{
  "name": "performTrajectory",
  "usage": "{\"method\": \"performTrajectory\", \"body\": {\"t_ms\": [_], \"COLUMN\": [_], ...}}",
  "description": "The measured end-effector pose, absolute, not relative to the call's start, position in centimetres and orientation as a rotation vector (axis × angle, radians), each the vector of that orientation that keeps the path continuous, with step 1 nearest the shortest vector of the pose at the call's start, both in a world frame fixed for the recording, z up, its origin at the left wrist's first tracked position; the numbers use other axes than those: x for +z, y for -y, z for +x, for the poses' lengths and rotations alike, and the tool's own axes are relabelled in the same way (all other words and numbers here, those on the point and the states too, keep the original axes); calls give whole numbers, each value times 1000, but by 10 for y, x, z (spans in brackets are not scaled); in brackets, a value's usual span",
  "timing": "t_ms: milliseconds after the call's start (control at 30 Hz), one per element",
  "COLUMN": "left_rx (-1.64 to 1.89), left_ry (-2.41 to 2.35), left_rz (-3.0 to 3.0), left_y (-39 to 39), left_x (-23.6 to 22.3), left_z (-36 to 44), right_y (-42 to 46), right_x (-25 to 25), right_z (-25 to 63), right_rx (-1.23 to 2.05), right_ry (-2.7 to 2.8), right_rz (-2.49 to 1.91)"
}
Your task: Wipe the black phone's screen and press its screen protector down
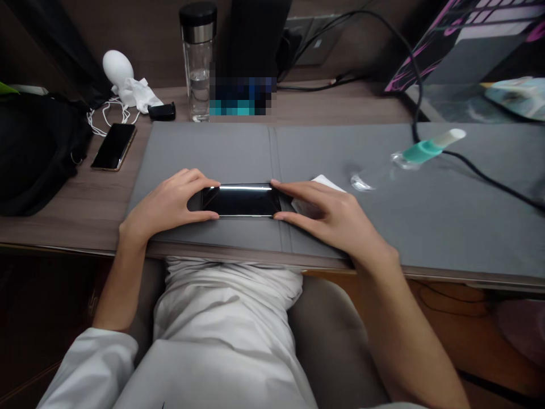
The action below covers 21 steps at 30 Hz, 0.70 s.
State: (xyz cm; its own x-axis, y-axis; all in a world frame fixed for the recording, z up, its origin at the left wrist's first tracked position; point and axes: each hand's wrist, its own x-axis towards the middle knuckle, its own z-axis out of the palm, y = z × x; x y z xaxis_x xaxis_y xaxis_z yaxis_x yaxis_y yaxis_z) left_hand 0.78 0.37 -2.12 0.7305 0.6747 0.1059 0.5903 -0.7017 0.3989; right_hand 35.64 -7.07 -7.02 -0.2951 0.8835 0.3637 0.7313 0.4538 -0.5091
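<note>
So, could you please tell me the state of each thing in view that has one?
Held phone: screen dark, with glare.
Left hand: gripping its left end.
Right hand: gripping its right end.
Other phone: lying flat, screen dark.
Clear bottle: upright, lid on, partly filled.
White wad: crumpled.
Green-and-white container: open or closed, unclear.
Gray mat: spread flat.

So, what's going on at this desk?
A person holds a dark phone sideways over a grey mat. The left hand has one end and the right hand the other, thumbs at the near edge; whether it touches the mat is hard to tell. A second phone lies on the desk to the left, near a clear bottle with a dark lid.
</note>
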Motion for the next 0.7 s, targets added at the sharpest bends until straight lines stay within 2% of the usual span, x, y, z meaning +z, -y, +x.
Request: {"method": "performTrajectory", "body": {"t_ms": [700], "left_rx": [402], "left_ry": [-1009], "left_rz": [2642], "left_y": [-4], "left_x": [-28], "left_z": [10], "right_y": [71], "right_x": [-69], "right_z": [356], "right_rx": [324], "right_ry": [2122], "right_rz": [-1349]}}
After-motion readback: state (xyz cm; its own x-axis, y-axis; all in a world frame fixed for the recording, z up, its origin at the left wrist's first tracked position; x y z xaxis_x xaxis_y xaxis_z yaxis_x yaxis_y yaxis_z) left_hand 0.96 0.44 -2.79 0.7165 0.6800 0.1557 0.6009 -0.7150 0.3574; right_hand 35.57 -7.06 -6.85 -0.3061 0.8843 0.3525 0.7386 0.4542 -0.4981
